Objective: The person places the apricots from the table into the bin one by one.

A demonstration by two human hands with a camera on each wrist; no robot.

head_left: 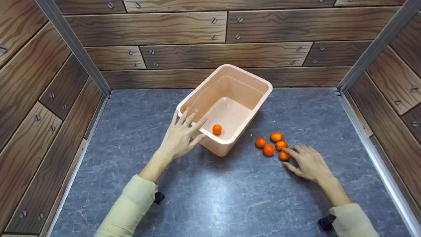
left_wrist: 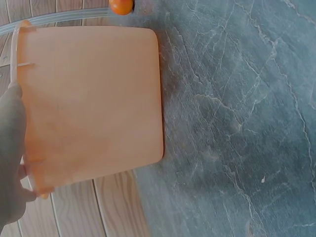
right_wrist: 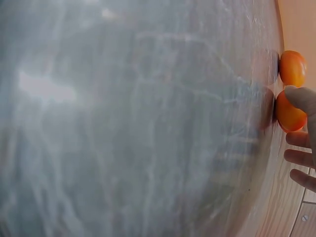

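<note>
A peach plastic bin (head_left: pixel 260 82) stands at the middle of the grey table, and one small orange (head_left: pixel 216 129) lies inside near its front wall. My left hand (head_left: pixel 188 126) rests on the bin's near-left rim with its fingers straight and spread. The left wrist view shows the bin's wall (left_wrist: pixel 94 98) close up, with my left hand (left_wrist: pixel 10 148) at its edge. Several oranges (head_left: pixel 268 150) lie in a cluster to the right of the bin. My right hand (head_left: pixel 297 158) reaches into the cluster, one fingertip (right_wrist: pixel 301 96) touching the nearest orange (head_left: pixel 283 156), seen also as the orange (right_wrist: pixel 288 116).
Wood-patterned walls (head_left: pixel 184 56) with metal corner posts (head_left: pixel 75 49) close in the table at the back, left and right. The grey marbled tabletop (head_left: pixel 213 197) stretches in front of the bin towards me. A second orange (right_wrist: pixel 292 67) lies just past the touched one.
</note>
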